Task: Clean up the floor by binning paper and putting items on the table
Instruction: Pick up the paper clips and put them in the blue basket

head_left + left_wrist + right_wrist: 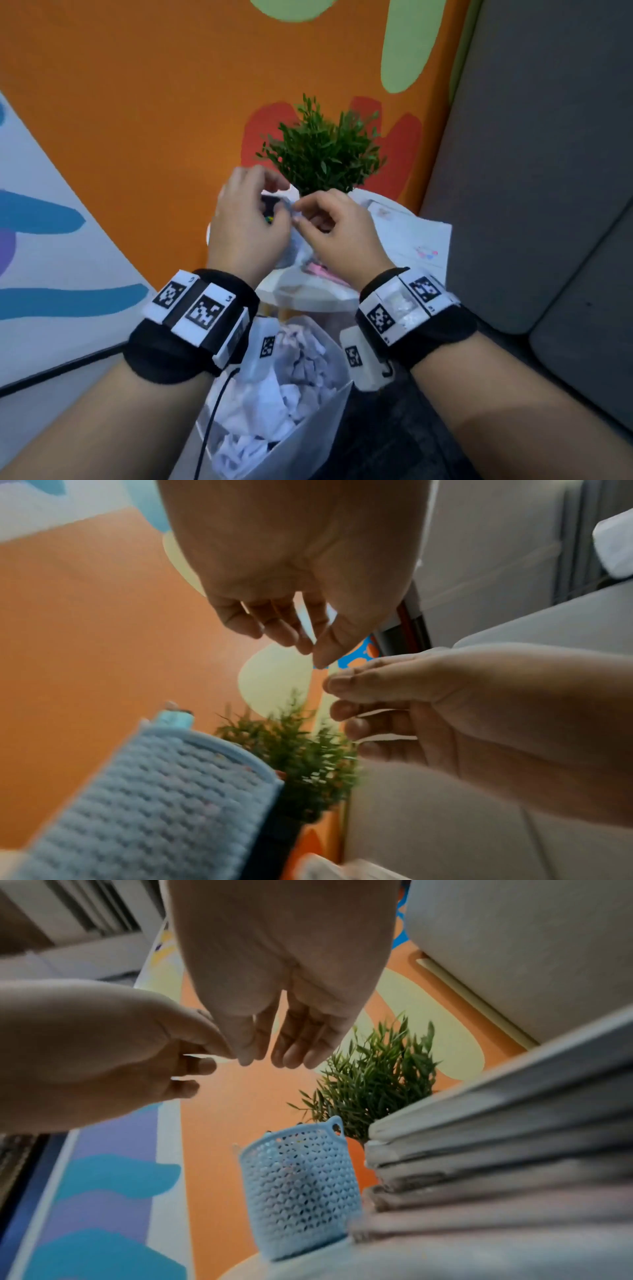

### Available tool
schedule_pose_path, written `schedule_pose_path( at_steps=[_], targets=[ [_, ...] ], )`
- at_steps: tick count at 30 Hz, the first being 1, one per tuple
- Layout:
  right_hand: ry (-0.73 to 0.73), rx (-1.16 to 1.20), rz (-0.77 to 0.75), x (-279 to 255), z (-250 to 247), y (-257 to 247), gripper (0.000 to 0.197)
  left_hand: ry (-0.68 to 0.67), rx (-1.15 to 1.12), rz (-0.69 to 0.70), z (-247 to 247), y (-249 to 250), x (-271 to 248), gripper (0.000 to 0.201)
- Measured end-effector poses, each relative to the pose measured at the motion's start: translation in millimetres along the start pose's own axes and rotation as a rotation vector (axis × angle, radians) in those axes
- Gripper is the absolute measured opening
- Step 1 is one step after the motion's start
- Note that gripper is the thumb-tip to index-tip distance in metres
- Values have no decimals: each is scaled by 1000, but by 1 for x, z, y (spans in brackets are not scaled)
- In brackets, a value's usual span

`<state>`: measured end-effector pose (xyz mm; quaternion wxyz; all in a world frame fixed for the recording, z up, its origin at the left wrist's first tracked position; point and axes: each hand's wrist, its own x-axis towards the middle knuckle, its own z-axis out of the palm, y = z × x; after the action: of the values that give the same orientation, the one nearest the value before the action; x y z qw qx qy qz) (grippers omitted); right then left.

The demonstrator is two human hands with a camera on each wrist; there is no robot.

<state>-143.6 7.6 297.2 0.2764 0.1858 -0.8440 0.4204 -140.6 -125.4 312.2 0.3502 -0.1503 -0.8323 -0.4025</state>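
Perforated blue plastic basket (298,1188), leafy plant (373,1077), both hands above

Your small round surface (308,301) sits mid-frame. On it you have a blue mesh basket (301,1185) at the left, a green plant (322,150) behind it, and a stack of books (496,1150) at the right.

Lower centre, a bin of crumpled paper (274,394) stands on the floor (120,120).

Green leafy potted plant (323,150) upright behind the worktop, orange floor mat (137,120) with pale green and red blobs, grey sofa (548,154) at right, white-and-blue patterned mat (41,240) at left
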Motion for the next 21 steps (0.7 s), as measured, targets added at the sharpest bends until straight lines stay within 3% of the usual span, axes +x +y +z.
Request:
schedule_pose_path(
  at_steps=[4, 8, 13, 16, 21],
  targets=[
    [35, -9, 21, -75, -40, 15, 9, -137, -246, 62, 34, 35, -59, 20],
    [-182, -211, 141, -161, -86, 64, 5, -381, -333, 78, 94, 47, -144, 22],
    [-467, -378, 512, -278, -121, 144, 9, -796, -243, 33, 158, 20, -259, 16],
    [-630, -429, 780, -347, -132, 178, 13, -1076, -117, -88, 185, -7, -320, 16],
    [-770, -393, 922, -438, -123, 216, 16, -1336, 23, -205, 207, -34, -392, 16]
  ],
)
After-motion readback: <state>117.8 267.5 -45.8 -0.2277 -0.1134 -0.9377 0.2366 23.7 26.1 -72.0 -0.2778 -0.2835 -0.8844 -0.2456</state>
